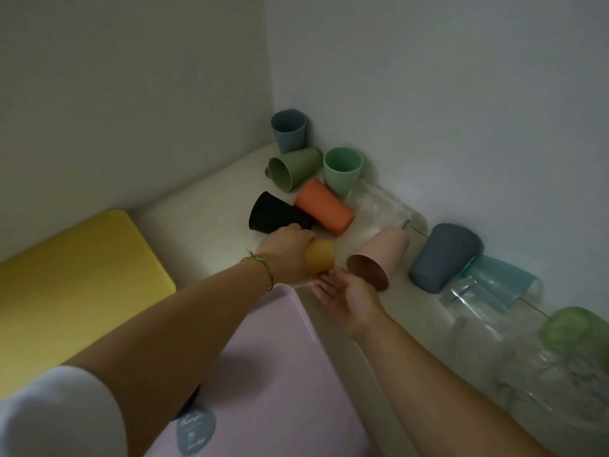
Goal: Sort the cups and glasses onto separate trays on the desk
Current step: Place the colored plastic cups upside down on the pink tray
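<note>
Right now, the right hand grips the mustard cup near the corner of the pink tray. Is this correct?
No. The head view shows the left hand gripping the mustard cup near the corner of the pink tray; the right hand is open beside it.
</note>
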